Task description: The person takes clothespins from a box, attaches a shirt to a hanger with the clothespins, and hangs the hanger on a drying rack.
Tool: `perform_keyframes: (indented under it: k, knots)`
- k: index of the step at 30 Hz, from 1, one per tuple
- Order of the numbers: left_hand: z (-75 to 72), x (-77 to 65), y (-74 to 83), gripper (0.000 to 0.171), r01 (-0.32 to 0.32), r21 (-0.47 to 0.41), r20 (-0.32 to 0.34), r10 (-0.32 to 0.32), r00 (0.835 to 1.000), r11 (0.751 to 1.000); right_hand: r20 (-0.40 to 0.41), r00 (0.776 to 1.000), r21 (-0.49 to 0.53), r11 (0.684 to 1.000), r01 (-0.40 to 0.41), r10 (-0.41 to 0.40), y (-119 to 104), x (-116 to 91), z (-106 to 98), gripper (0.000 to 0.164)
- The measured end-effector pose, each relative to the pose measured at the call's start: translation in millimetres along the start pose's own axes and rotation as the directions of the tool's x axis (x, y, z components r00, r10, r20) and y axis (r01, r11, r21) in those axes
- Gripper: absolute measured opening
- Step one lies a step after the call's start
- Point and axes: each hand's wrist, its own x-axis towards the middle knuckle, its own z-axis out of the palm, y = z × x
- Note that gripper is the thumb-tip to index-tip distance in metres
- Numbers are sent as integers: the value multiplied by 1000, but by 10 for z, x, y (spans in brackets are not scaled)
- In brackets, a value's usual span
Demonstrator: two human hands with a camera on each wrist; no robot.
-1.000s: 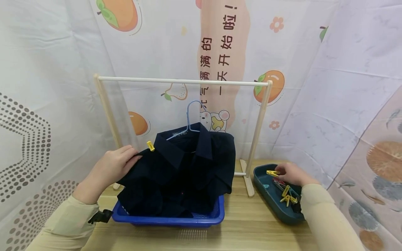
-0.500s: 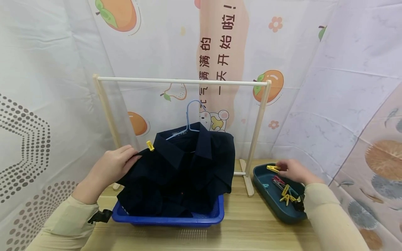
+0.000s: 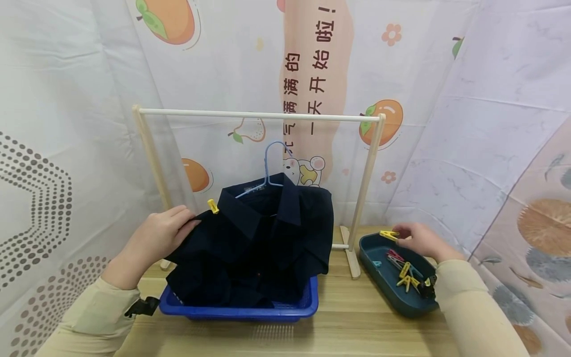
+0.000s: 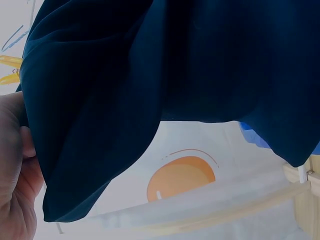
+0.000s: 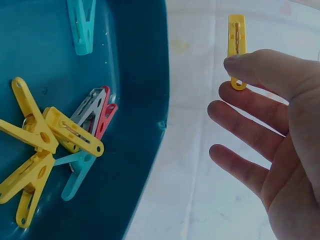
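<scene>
A dark navy shirt hangs on a light-blue wire hanger, its lower part bunched in a blue basket. My left hand pinches the shirt's shoulder at the left, beside a yellow clothespin clipped near the collar. In the left wrist view, dark cloth drapes beside the fingers. Between thumb and index finger, my right hand pinches another yellow clothespin over the far end of a teal tray. The other right fingers spread loosely.
Several clothespins in yellow, red, grey and teal lie in the tray. A wooden rack with a white rod stands behind the shirt, its right foot close to the tray. Printed curtains enclose the table.
My right hand has risen slightly away from the clothespins in the tray, carrying the yellow clothespin toward the far rim. The left hand and the shirt stay nearly still.
</scene>
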Motion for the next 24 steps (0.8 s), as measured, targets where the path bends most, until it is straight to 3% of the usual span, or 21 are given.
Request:
perform_keyframes:
  k: [13, 24]
  knots:
    - [0, 0, -11, 12, 1, -1, 3, -1, 1000, 1000, -89, 993, -31, 997, 69, -72, -140, -43, -128, 30]
    - [-3, -7, -9, 21, -6, 1, -9, 6, 1000, 1000, -125, 989, -52, 996, 70, -76, -304, -77, -289, 30]
